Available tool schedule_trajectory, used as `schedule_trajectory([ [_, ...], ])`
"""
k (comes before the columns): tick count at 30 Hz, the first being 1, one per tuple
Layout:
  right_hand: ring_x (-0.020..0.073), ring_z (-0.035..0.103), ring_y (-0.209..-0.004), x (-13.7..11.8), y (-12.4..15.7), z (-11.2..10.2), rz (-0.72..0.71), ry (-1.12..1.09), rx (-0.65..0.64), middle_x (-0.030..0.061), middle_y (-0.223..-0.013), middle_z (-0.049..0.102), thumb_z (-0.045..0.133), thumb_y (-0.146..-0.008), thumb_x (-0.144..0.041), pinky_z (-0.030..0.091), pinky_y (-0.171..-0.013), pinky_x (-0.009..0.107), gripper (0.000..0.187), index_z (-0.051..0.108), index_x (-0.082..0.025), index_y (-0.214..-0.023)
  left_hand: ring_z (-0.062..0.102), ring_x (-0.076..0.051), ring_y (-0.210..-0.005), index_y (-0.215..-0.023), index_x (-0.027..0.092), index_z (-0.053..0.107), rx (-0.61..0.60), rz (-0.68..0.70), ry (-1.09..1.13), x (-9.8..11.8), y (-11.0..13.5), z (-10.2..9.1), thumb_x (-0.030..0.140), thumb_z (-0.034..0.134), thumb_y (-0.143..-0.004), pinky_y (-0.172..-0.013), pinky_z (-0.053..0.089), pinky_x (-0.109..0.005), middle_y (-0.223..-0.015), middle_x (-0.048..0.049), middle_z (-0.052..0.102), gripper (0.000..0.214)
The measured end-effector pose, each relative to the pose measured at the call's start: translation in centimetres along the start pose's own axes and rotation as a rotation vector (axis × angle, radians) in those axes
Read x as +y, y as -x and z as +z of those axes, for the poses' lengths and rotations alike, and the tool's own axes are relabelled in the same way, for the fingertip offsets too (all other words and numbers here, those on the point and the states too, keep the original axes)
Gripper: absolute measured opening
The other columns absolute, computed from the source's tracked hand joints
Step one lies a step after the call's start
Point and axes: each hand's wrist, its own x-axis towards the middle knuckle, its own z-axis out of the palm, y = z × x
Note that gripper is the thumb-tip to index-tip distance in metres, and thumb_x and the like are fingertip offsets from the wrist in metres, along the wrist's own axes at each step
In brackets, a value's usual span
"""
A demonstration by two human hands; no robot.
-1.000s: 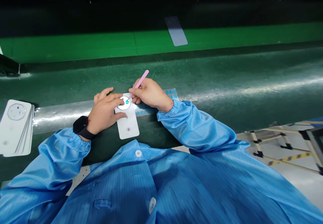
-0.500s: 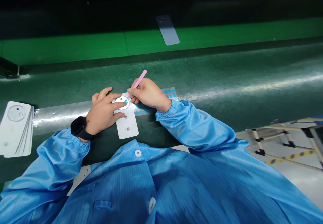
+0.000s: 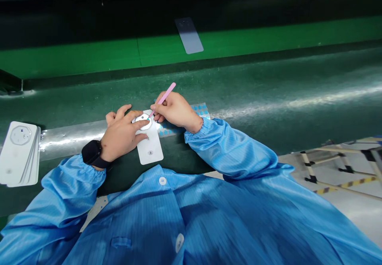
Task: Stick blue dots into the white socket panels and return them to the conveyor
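Note:
A white phone back cover point(image 3: 152, 153) with an octagonal camera ring lies on the dark green bench in front of me. My left hand point(image 3: 122, 133) lies over its upper left part, fingers spread, the index fingertip touching the ring area. Pink tweezers point(image 3: 166, 94) are pinched in my right hand point(image 3: 176, 112), their tip pointing down into the ring. A small blue spot shows by that tip, partly hidden by my left index finger. Under my right hand lies a clear sheet of round blue stickers point(image 3: 198, 109), partly covered by the hand.
On the left sits a fanned stack of several white covers point(image 3: 19, 153). Beyond the bench edge, a greyish cover point(image 3: 191, 40) rests on a bright green strip point(image 3: 253, 38). A tube-framed rack point(image 3: 337, 165) stands at the lower right. Clear film point(image 3: 71, 135) lies left of my hand.
The greyish cover and the seam of the green strip have shifted left. Less blue shows at the tweezers' tip within the ring. Both hands have stayed nearly in place.

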Motion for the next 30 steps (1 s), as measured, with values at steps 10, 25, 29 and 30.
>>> schedule_trajectory([
  [10, 0.0144, 0.067, -0.056, 1.8, 1.0, -0.2, -0.212, 0.067, -0.015, 0.0002, -0.064, 0.070, 0.066, -0.086, -0.023, 0.052, -0.054, 0.024, 0.014, 0.056, -0.019, -0.077, 0.038, -0.045, -0.140, -0.115, 0.030, 0.076, -0.034, -0.033, 0.008, 0.6, -0.1, -0.3, 0.030, 0.074, -0.083, -0.095, 0.035, -0.063, -0.139, -0.0113, 0.064, 0.032],
  [25, 0.0150, 0.061, -0.063, 1.9, 1.1, -0.2, -0.339, 0.283, -0.008, -0.0003, -0.065, 0.066, 0.060, -0.089, -0.030, 0.042, -0.063, 0.026, 0.016, 0.056, -0.019, -0.078, 0.037, -0.045, -0.140, -0.118, 0.032, 0.075, 0.008, -0.013, 0.022, 0.2, 0.2, 0.2, 0.031, 0.070, -0.085, -0.094, 0.035, -0.063, -0.138, -0.0117, 0.064, 0.033],
  [29, 0.0147, 0.060, -0.062, 2.1, 1.2, -0.2, -0.336, 0.287, 0.003, -0.0005, -0.065, 0.066, 0.060, -0.088, -0.030, 0.042, -0.064, 0.027, 0.016, 0.056, -0.020, -0.077, 0.037, -0.045, -0.140, -0.116, 0.034, 0.075, 0.023, -0.015, 0.026, 0.3, 0.2, 0.4, 0.031, 0.070, -0.085, -0.094, 0.035, -0.063, -0.136, -0.0110, 0.064, 0.032],
  [30, 0.0146, 0.059, -0.062, 2.1, 1.2, -0.2, -0.342, 0.295, 0.012, -0.0005, -0.065, 0.066, 0.060, -0.088, -0.031, 0.042, -0.063, 0.027, 0.016, 0.057, -0.019, -0.077, 0.037, -0.045, -0.140, -0.116, 0.034, 0.075, 0.022, -0.015, 0.025, 0.3, 0.2, 0.3, 0.031, 0.070, -0.084, -0.094, 0.035, -0.062, -0.137, -0.0111, 0.064, 0.032],
])
